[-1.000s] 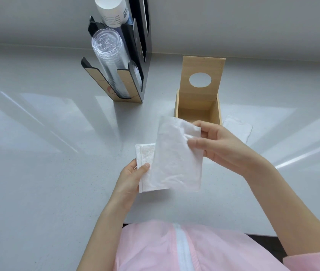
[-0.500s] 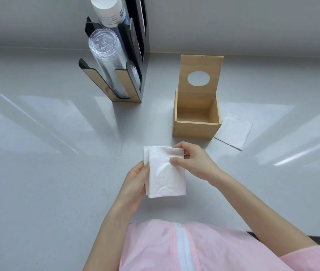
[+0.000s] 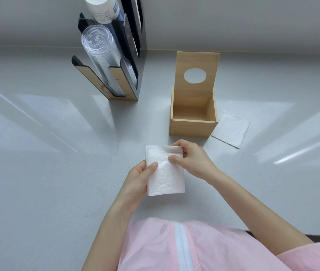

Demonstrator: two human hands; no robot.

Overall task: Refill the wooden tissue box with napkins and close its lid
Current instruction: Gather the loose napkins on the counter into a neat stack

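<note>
A wooden tissue box (image 3: 192, 127) stands on the white counter with nothing visible inside. Its lid (image 3: 196, 63), with a round hole, is tipped up at the back. In front of the box I hold a folded stack of white napkins (image 3: 166, 178) above the counter. My left hand (image 3: 139, 179) grips the stack's left edge, thumb on top. My right hand (image 3: 190, 159) pinches its top right part. Another folded napkin (image 3: 231, 128) lies flat on the counter just right of the box.
A black and wood cup dispenser (image 3: 120, 55) stands at the back left, holding a sleeve of clear plastic cups (image 3: 104, 61) and a white paper cup stack (image 3: 101, 8). A grey wall runs behind. My pink jacket (image 3: 174, 247) fills the bottom edge.
One second ago my right hand held an opened napkin up in front of the box. It has been folded down onto the stack, and both hands have come lower and nearer to me.
</note>
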